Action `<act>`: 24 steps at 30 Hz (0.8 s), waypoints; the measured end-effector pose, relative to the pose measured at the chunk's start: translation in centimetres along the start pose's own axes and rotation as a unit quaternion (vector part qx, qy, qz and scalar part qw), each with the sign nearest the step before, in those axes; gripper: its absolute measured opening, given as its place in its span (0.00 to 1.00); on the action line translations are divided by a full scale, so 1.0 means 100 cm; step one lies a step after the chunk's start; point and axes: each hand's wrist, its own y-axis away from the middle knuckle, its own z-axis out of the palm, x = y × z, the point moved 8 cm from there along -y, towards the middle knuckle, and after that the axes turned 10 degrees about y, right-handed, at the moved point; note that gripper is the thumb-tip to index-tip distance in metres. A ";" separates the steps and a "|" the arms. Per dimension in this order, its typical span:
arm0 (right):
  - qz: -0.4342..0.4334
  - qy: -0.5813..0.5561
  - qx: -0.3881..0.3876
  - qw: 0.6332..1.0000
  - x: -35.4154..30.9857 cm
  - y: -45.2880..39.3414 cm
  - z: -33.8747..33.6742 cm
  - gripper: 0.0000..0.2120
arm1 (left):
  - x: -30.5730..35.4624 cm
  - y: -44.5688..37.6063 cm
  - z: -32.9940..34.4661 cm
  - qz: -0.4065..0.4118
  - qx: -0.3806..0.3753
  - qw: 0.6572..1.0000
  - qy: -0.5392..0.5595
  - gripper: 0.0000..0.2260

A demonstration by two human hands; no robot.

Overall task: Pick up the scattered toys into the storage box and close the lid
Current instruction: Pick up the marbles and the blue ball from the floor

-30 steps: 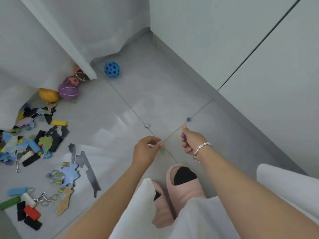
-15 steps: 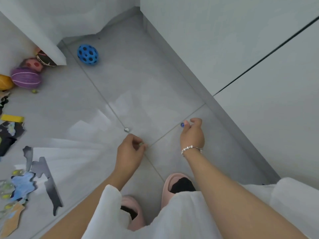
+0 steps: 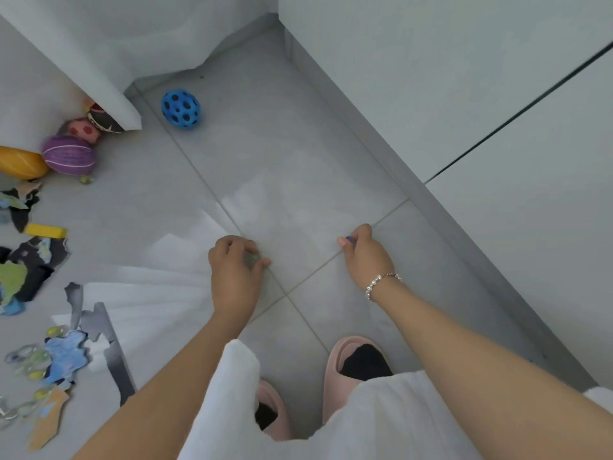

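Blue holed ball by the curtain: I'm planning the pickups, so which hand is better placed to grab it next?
Left, probably. The left hand lies nearer the blue holed ball, which sits ahead and to the left. The right hand is farther off. Both hands already pinch marbles.

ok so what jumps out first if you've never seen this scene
Two hands reach down to the grey floor: the left hand curls over a small marble, and the right hand pinches a blue marble. A blue ball sits alone near the far corner. Balls and puzzle pieces litter the left edge.
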 end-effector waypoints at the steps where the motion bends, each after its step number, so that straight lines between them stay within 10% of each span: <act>1: -0.011 -0.017 -0.011 1.000 -0.004 0.000 0.002 0.10 | 0.000 -0.002 0.000 0.015 -0.008 1.000 -0.004 0.07; 14: 0.042 -0.126 -0.071 0.989 -0.010 -0.013 -0.002 0.16 | 0.047 -0.051 0.035 0.111 -0.101 0.989 -0.005 0.10; 24: 0.064 -0.211 -0.142 0.965 -0.006 0.011 -0.031 0.17 | 0.069 -0.046 0.057 0.016 -0.088 0.993 0.075 0.06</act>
